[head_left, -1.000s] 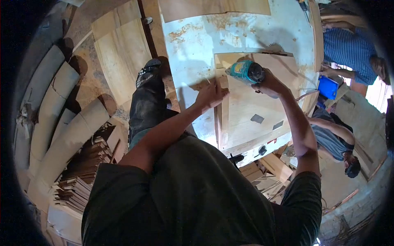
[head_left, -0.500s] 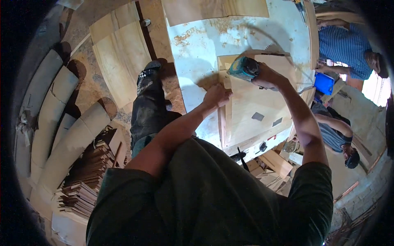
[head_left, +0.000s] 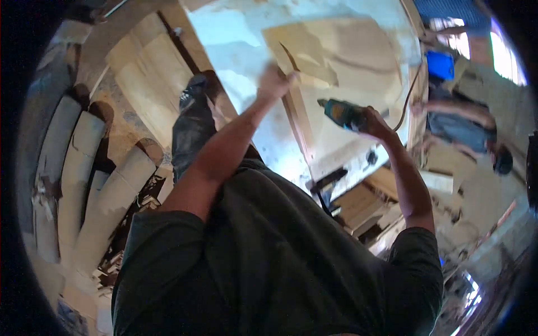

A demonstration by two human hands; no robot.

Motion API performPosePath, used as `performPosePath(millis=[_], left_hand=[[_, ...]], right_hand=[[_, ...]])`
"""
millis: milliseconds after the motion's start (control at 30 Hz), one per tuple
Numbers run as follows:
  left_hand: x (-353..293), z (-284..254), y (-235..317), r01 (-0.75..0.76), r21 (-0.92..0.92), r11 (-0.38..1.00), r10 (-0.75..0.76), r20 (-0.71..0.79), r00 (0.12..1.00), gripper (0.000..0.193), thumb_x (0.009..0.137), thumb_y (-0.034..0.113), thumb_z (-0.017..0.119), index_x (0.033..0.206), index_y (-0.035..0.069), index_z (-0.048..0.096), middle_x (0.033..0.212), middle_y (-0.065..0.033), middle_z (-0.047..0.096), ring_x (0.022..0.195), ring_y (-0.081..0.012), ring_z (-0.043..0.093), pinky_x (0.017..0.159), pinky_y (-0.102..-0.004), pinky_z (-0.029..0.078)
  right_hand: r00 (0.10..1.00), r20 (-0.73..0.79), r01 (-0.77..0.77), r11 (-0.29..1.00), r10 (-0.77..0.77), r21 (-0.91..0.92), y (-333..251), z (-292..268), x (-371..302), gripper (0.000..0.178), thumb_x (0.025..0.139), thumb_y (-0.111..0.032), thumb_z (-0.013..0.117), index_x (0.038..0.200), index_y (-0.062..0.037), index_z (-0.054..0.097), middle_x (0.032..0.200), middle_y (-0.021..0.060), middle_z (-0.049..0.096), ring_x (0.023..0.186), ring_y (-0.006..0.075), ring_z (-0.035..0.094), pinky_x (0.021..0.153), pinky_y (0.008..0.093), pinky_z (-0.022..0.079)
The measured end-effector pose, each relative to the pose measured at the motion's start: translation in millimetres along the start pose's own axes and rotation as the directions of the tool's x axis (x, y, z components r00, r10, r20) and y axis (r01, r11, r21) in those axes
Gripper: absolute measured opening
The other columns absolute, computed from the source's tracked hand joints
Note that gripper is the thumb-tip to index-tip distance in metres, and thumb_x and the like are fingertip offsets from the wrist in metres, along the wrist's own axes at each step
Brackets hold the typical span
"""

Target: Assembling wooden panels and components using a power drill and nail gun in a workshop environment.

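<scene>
My right hand (head_left: pixel 374 123) grips a teal-and-black handheld power tool (head_left: pixel 341 113) by its handle, the tool's dark nose pointing left. The tool appears above a pale plywood panel (head_left: pixel 358 73) lying on the worktable (head_left: pixel 224 36). A straight wooden strip (head_left: pixel 298 120) runs along the panel's left side. My left hand (head_left: pixel 274 84) is by the far end of this strip, too smeared by motion for its fingers to show clearly. Just beyond it, a dark curved line crosses the panel, and I cannot make out what it is.
A dark cord (head_left: pixel 410 98) curves near the tool. At right stands a person in a dark top (head_left: pixel 459 129), with a striped sleeve farther back by a blue box (head_left: pixel 440 65). Pale boards (head_left: pixel 148 67) lie at left; curved tubular pieces (head_left: pixel 115 193) stand nearer. A black clamp-like object (head_left: pixel 329 180) sits at the table's near edge.
My right hand has drawn the power tool nearer, away from the panel's far edge. My left hand has shifted up and left in the picture, and the whole view has turned.
</scene>
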State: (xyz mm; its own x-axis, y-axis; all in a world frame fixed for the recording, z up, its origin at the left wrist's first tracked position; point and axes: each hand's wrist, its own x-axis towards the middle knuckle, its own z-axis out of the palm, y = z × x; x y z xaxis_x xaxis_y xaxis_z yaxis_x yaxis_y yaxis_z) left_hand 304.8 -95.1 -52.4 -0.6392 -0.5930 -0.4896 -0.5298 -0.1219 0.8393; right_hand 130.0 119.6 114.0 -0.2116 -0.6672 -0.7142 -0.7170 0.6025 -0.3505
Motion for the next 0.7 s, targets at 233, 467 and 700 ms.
performPosePath(millis=[233,467,700], left_hand=[[-50,96,-10,-0.185,0.197,0.963,0.256,-0.439,0.862,0.096,0.063,0.025,0.077,0.13,-0.013,0.019,0.122,-0.0316,0.036,0.111,-0.045,0.037,0.097,-0.0521,0.03],[-39,122,-29,-0.236,0.206,0.95,0.311,-0.535,0.786,0.084,0.071,0.019,0.061,0.133,-0.015,0.016,0.119,-0.0335,0.036,0.109,-0.0462,0.037,0.097,-0.0531,0.029],[-31,122,-35,-0.243,0.252,0.937,0.345,-0.552,0.759,0.082,0.07,0.021,0.058,0.131,-0.019,0.019,0.112,-0.0333,0.038,0.102,-0.0453,0.038,0.093,-0.0532,0.031]], right_hand=[[0.982,0.183,0.087,0.96,-0.038,-0.267,16,104,-114,0.052,0.062,-0.028,0.076,0.109,-0.0136,0.057,0.089,0.0115,0.067,0.081,0.0315,0.066,0.072,0.0439,0.052],[0.988,0.071,0.15,0.941,-0.134,-0.305,37,159,-109,0.044,0.063,-0.026,0.073,0.101,-0.0137,0.055,0.074,0.01,0.065,0.07,0.03,0.066,0.064,0.0434,0.052],[0.977,0.095,0.208,0.938,-0.189,-0.277,24,164,-111,0.047,0.062,-0.026,0.075,0.102,-0.0125,0.054,0.075,0.0122,0.065,0.072,0.0306,0.067,0.064,0.0439,0.052]])
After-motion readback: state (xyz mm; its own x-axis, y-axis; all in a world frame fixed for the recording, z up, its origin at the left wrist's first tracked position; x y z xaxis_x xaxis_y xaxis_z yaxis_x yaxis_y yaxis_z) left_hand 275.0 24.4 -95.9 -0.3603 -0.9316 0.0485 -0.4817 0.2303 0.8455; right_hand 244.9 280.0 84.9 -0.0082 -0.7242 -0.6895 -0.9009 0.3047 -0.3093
